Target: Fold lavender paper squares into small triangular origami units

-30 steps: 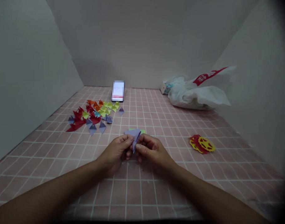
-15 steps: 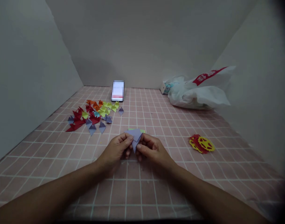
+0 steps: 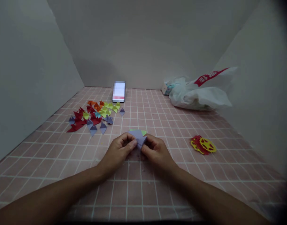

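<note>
A small folded piece of purple origami paper (image 3: 141, 141) is pinched between my two hands at the middle of the table. My left hand (image 3: 120, 149) is closed on its left side, the thumb on top near the lower corner. From the right, my right hand (image 3: 157, 152) grips it between thumb and bent fingers. Part of the paper is hidden by the fingers. Just behind it shows more purple paper (image 3: 135, 133), with the edge of a light green paper (image 3: 144, 132) sticking out; whether these purple parts are one piece I cannot tell.
Folded paper pieces in red, orange, yellow-green and purple (image 3: 93, 128) lie at the left. A phone (image 3: 119, 91) stands at the back. Red and yellow cut-out discs (image 3: 207, 145) lie at the right. Behind them are a white plastic bag (image 3: 197, 97) and a small box (image 3: 166, 88).
The held purple paper has turned; its point no longer hangs down between the hands, and a flap now points right. My fingers have shifted slightly around it.
</note>
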`<state>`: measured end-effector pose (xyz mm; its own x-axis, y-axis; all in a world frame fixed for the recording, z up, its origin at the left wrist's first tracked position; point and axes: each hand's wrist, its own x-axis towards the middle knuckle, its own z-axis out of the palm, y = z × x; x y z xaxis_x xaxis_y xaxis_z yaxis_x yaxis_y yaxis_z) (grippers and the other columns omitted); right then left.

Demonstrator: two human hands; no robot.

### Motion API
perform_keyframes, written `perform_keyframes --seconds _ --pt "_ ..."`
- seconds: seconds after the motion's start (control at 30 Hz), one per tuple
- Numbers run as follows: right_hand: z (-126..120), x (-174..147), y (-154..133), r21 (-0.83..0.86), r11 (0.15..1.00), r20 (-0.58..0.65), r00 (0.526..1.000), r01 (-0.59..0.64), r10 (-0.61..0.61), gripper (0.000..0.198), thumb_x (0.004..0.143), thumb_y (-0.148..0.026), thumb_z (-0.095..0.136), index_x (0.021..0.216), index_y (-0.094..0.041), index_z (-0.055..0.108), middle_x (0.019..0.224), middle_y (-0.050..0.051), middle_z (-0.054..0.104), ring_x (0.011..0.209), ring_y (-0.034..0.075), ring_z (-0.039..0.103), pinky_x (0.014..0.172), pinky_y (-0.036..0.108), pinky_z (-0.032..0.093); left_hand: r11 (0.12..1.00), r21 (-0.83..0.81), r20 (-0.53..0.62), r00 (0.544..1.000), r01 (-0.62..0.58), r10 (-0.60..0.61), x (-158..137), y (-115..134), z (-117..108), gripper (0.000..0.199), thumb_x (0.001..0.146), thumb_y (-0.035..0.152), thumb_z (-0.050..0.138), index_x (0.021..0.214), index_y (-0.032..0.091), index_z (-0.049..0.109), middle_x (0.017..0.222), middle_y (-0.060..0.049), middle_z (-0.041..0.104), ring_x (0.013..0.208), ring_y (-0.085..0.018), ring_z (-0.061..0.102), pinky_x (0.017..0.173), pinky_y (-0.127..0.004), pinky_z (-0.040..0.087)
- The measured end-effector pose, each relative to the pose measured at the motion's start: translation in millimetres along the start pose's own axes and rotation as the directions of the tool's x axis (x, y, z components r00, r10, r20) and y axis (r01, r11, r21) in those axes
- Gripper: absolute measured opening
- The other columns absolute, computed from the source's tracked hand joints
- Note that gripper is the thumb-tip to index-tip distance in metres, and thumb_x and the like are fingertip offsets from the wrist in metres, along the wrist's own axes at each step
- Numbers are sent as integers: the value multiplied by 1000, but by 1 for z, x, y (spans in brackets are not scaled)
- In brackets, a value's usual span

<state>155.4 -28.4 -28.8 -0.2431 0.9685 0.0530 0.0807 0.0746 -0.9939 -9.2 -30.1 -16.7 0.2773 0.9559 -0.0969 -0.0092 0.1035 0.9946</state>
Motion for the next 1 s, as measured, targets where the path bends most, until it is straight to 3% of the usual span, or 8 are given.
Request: perform_keyframes --seconds 0.1,0.2,0.33,0.53,0.7,0.83,1.0 --pt "-1 -1 -2 -196 973 -55 989 124 -137 7 77 -16 53 78 -19 60 69 -1 57 63 13 51 59 26 38 991 84 -31 994 -106 109 -2 -3 2 30 82 33 70 106 20 56 87 0 59 73 -13 57 65 -26 48" --pt "-1 -4 -3 -346 914 -62 967 212 -247 9 73 -12 52 77 -19 56 68 -1 59 61 13 51 59 26 38 965 219 -52 985 -146 161 -4 -6 4 43 77 30 75 112 21 52 96 -3 62 82 -17 63 74 -32 54" --pt "2 -7 1 -448 855 -64 945 259 -320 9 73 -12 50 77 -20 51 64 -2 56 56 12 50 54 24 35 926 310 -32 971 -217 238 -4 -7 4 31 84 26 68 108 22 50 100 -5 66 86 -19 68 78 -36 57" --pt "7 -9 2 -477 818 -85 910 321 -406 14 77 -9 48 84 -20 53 70 -1 61 58 13 54 56 24 39 842 441 19 941 -312 339 -7 -4 3 22 89 23 59 110 21 52 106 -7 69 89 -19 72 80 -36 59" --pt "9 -8 3 -462 794 -47 883 395 -467 24 74 -5 46 91 -21 54 79 2 65 66 14 60 59 24 43 851 427 0 942 -304 337 -6 -2 6 27 82 25 69 104 21 55 100 -5 70 84 -19 71 78 -34 60" --pt "10 -7 4 -513 756 -50 866 406 -498 21 77 -6 46 90 -21 53 76 1 63 63 14 59 58 24 42 835 457 -2 938 -306 346 -6 -4 6 22 87 22 61 107 22 53 103 -6 71 87 -19 72 79 -35 60" --pt "12 -8 4 -538 755 -81 868 376 -490 13 81 -8 49 84 -21 50 70 -2 57 59 13 54 56 23 40 697 601 50 889 -391 456 -7 -5 3 27 88 16 53 115 20 50 106 -9 71 90 -22 73 80 -38 60"
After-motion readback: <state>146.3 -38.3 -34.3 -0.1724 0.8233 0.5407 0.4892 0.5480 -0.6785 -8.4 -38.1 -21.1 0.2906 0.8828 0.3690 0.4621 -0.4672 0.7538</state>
